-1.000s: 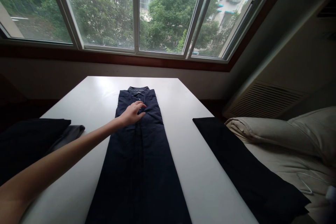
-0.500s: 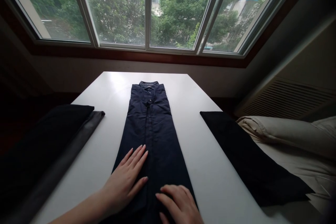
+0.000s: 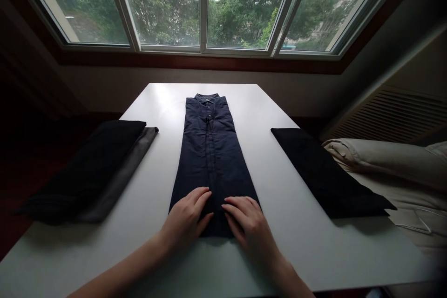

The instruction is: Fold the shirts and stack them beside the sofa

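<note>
A dark navy shirt (image 3: pixel 213 158), folded long and narrow, lies on the white table (image 3: pixel 146 242) with its collar at the far end. My left hand (image 3: pixel 188 214) rests on the left side of the shirt's near part, its fingers curved and a little apart from the thumb. On the right side of that same part is my right hand (image 3: pixel 247 221), fingers bent over the fabric with the thumb below. No grip on the cloth shows for either hand. Between the hands the shirt's near edge is visible.
Folded black cloth (image 3: pixel 91 167) over a grey piece (image 3: pixel 129 172) lies on the left of the table. Another folded black cloth (image 3: pixel 324 177) lies on the right. Beige bedding (image 3: pixel 391 158) sits beyond the right edge; a window (image 3: pixel 204 49) is behind.
The view has tilted down, showing the near table edge. My left hand has moved back along the shirt from its middle, and its spread fingers are now bent. My right hand is now level with it.
</note>
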Available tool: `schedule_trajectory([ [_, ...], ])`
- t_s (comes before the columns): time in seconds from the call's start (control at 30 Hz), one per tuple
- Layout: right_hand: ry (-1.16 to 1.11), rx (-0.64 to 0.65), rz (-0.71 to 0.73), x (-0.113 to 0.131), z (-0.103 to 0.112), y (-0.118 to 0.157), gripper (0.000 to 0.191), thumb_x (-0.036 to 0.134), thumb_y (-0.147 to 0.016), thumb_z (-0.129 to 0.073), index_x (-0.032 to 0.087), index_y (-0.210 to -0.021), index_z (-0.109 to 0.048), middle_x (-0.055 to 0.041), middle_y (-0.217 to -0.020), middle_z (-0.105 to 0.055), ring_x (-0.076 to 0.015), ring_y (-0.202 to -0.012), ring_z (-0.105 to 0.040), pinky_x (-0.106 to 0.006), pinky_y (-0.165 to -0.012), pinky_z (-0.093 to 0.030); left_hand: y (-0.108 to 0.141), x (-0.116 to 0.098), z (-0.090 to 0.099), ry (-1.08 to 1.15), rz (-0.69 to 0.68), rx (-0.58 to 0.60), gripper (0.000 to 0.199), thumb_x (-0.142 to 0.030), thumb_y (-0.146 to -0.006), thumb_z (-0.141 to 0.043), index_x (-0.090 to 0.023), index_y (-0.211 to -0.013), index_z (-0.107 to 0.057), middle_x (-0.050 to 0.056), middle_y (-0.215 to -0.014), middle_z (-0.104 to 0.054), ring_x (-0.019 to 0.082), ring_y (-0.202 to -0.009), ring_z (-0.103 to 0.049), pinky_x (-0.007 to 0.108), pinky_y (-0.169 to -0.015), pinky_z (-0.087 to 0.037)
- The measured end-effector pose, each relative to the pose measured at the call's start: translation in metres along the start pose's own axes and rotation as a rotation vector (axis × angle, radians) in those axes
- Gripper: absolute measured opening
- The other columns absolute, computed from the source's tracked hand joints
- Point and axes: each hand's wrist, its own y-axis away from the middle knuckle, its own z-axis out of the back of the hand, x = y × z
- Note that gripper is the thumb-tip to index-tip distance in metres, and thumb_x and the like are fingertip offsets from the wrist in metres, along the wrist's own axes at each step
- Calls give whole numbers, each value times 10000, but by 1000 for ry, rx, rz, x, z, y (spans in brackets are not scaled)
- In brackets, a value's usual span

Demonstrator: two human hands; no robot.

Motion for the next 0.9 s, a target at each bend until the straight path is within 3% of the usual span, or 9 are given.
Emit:
schedule_trajectory([
  [0.13, -11, -44, 11, 2, 1, -2, 231, 58, -895, -524, 181, -1058, -632, -59, -991, -665, -181, -909, -593, -380, -874, -442, -2, -4, 10, -5, -61, -84, 85, -163, -901, -557, -151, -942, -629, 78, -988, -662, 225, -934, -619, 374, -813, -539],
  [0.23, -9, -53, 23, 2, 0, -2, 229, 47, -891, -525, 174, -1049, -631, -53, -961, -658, -172, -875, -586, -372, -869, -428, -3, -6, 11, -40, -108, -118, 124, -150, -919, -524, -166, -857, -630, 47, -865, -652, 206, -815, -598, 357, -730, -506],
  [0.6, 10, -9, -29, 5, -6, -2, 195, 145, -892, -595, 184, -1082, -624, -52, -1000, -660, -187, -917, -597, -384, -914, -389, -6, -10, 10, -53, -178, -185, 188, -140, -951, -472, -158, -832, -617, 36, -846, -665, 184, -764, -578, 330, -710, -439],
  [0.9, 16, -40, 40, 5, -4, -5, 254, 56, -916, -501, 182, -1097, -627, -40, -944, -665, -163, -867, -587, -358, -895, -396, -9, -13, 10, -65, -209, -178, 207, -144, -967, -455, -155, -854, -628, 35, -853, -669, 178, -757, -572, 327, -700, -429],
])
